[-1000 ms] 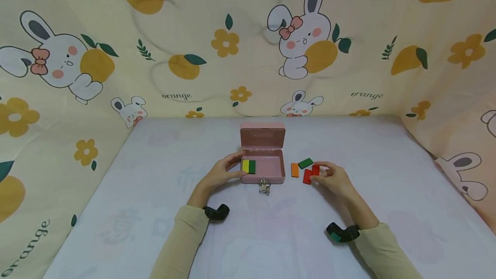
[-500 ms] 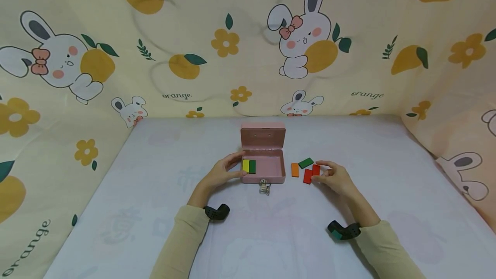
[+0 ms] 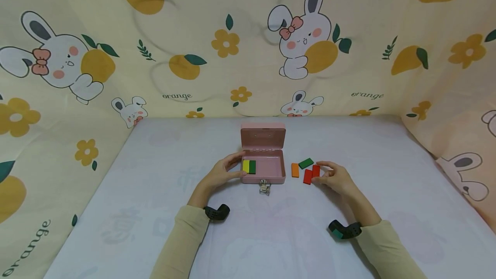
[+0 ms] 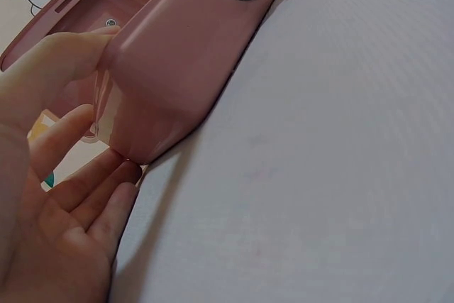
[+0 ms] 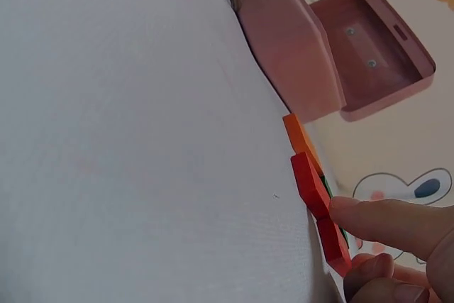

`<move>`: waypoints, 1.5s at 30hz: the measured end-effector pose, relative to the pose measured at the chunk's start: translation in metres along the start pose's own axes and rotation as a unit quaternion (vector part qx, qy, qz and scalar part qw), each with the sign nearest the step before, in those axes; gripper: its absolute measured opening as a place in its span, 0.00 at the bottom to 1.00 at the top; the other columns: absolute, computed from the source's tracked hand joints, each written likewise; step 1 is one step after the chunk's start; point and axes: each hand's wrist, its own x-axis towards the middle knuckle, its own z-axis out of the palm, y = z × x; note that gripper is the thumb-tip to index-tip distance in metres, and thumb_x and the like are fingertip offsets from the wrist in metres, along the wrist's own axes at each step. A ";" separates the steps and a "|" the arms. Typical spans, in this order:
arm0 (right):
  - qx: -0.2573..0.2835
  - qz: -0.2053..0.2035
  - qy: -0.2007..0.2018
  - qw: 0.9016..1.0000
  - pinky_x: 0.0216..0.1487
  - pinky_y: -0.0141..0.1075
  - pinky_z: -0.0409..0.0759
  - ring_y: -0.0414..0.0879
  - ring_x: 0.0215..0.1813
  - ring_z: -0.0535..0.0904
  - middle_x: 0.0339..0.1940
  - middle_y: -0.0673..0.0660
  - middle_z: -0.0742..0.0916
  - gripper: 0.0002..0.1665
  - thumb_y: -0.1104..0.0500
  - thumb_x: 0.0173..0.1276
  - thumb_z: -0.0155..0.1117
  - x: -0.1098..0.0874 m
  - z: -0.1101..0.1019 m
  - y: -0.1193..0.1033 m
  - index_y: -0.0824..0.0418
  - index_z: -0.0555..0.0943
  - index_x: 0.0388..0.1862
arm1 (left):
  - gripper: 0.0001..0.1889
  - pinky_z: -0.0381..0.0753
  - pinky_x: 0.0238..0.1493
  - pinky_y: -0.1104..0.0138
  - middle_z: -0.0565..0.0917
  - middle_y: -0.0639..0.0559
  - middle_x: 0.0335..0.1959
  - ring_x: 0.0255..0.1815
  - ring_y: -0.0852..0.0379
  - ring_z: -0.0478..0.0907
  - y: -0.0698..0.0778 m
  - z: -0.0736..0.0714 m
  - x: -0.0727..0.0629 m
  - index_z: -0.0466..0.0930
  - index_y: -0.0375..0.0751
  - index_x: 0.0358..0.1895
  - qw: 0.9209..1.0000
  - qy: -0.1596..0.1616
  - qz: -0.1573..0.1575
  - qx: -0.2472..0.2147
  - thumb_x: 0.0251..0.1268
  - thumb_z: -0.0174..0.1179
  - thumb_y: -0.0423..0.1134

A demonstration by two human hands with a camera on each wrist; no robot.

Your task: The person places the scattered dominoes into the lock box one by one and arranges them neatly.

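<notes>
A pink metal cash box (image 3: 273,180) stands on the table with its lid (image 3: 262,137) raised. My left hand (image 3: 224,169) grips its left side, thumb at the front corner and fingers behind. Inside, at the left wall, lie a yellow block (image 3: 246,166) and a green block (image 3: 252,167). Right of the box, my right hand (image 3: 337,179) holds thumb and forefinger at the two ends of a red block (image 3: 316,170). A second red block (image 3: 308,176) lies against it. In the right wrist view the fingertips are right at the red block's ends.
An orange block (image 3: 295,170) and another green block (image 3: 306,163) lie between the box and my right hand. Keys (image 3: 265,188) hang from the lock on the box's front. A printed cloth (image 3: 248,55) rises behind the white table surface (image 3: 248,236).
My right hand has shifted slightly right, its fingertips drawing back a little along the red block. My left hand, the box and the blocks stay in place.
</notes>
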 end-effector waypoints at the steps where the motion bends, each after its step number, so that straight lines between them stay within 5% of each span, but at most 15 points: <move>1: 0.002 0.003 0.000 1.000 0.30 0.30 0.64 0.36 0.23 0.64 0.15 0.42 0.70 0.39 0.58 0.61 0.68 0.000 0.000 0.000 0.66 0.65 0.69 | 0.36 0.55 0.80 0.53 0.61 0.42 0.76 0.78 0.43 0.57 0.000 0.000 0.000 0.60 0.40 0.73 1.000 0.000 0.001 0.000 0.61 0.64 0.32; 16: 0.008 0.015 -0.010 1.000 0.23 0.29 0.62 0.35 0.20 0.63 0.13 0.41 0.70 0.41 0.59 0.60 0.69 0.004 -0.001 0.006 0.67 0.63 0.70 | 0.36 0.55 0.80 0.52 0.61 0.42 0.76 0.78 0.42 0.57 -0.001 -0.001 0.000 0.60 0.39 0.73 1.000 -0.004 0.006 -0.007 0.61 0.64 0.32; 45: 0.021 0.033 -0.010 0.999 0.25 0.30 0.63 0.36 0.19 0.63 0.12 0.41 0.69 0.39 0.59 0.62 0.67 0.005 -0.002 0.007 0.65 0.65 0.70 | 0.37 0.56 0.80 0.54 0.61 0.43 0.76 0.78 0.43 0.57 -0.002 0.000 0.001 0.60 0.40 0.73 1.000 0.000 0.001 -0.002 0.61 0.65 0.34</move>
